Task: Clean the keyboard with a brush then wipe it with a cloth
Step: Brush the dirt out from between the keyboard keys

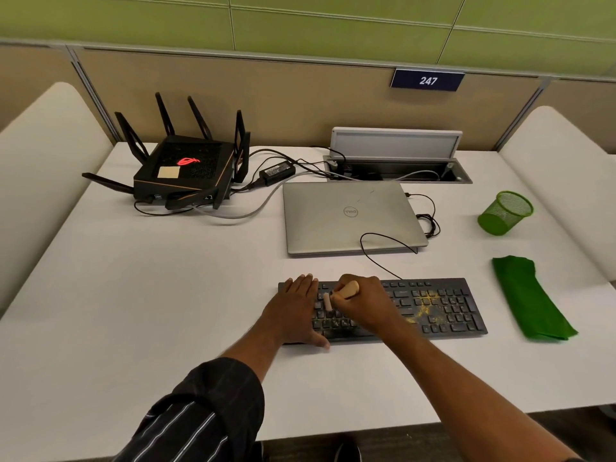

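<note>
Flat left hand (296,311) steadied the long black keyboard (450,295); right hand (370,305) gripped a wooden-handled brush (348,290). Rightward lay yellow dust (421,306) — nearer that hand.

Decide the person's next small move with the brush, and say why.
Probably slide the brush rightward along the keyboard toward the yellow dust. The right hand grips it over the left-centre keys, while the dust lies on the right-hand keys. The left hand rests flat on the left end, and the green cloth lies beside the keyboard.
</note>
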A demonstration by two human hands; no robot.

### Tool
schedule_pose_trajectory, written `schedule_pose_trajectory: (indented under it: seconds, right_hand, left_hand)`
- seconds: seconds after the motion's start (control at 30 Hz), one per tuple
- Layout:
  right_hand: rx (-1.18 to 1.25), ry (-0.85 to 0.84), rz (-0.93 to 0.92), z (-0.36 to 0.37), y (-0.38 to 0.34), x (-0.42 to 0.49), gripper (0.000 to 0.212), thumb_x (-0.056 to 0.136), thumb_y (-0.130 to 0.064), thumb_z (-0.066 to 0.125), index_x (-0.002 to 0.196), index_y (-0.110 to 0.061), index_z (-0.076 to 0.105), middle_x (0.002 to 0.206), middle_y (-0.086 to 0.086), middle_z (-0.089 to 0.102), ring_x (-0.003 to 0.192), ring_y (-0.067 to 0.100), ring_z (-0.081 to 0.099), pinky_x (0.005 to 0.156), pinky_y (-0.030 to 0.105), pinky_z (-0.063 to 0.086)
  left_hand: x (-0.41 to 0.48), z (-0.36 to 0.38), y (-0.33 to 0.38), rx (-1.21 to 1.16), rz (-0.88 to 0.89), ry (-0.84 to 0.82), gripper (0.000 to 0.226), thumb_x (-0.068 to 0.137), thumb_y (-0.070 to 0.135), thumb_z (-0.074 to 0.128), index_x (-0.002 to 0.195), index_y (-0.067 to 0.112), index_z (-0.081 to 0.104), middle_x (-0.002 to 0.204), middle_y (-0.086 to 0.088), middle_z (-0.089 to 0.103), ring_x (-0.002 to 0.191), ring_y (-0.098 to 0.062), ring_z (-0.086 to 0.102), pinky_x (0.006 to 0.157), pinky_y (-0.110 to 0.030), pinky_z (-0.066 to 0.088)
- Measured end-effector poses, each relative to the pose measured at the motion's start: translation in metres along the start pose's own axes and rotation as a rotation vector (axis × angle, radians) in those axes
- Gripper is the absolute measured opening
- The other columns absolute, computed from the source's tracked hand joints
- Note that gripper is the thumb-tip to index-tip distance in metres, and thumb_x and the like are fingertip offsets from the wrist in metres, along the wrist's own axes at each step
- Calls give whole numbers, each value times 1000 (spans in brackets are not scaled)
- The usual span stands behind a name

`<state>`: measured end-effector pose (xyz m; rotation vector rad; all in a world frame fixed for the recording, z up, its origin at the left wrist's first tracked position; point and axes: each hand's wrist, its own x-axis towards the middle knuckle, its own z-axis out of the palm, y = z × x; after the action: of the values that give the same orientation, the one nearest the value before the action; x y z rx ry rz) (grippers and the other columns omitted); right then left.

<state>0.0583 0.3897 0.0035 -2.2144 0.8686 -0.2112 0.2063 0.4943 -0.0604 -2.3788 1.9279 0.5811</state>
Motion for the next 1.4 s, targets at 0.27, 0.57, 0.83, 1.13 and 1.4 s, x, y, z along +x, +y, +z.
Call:
schedule_pose_trajectory:
  seconds: [0.27,0.57,0.83,1.13,1.4]
  right_hand:
    - [-66,-121,15,8,-8,2,7,83,-16,71,80,-10,68,69,3,66,55,6,54,51,17,42]
    - [-48,-66,17,8,-5,4,6,84,-17,70,80,-13,67,69,2,66,58,7,56,54,23,47]
    - [-46,-45,3,6,-9,4,7,85,-16,68,80,-12,67,70,1,66,57,6,54,53,18,44]
    - [13,1,7,8,-16,4,7,84,-17,68,78,-12,68,67,1,67,58,13,58,53,25,47]
    - [-52,-46,0,25,-19,1,11,85,-15,67,75,-9,67,66,4,65,53,14,52,52,24,43]
  left_hand:
    - [1,0,-1,-13,4,20,141,68,87,65,161,6,-3,170,-12,-1,157,-27,-2,127,-44,0]
    - [0,2,-3,-5,0,20,143,66,89,63,161,6,-3,170,-13,-1,157,-28,-2,127,-44,1]
    - [-1,2,-4,-13,-6,28,143,65,89,64,161,6,-2,170,-13,0,157,-28,-1,127,-44,1]
    - [-5,2,-9,-3,-10,33,143,66,88,64,161,6,-3,170,-13,0,157,-27,-1,127,-42,-1]
    - [-9,2,-17,-10,6,45,140,67,88,64,162,7,-1,170,-12,0,157,-27,-1,125,-40,-2]
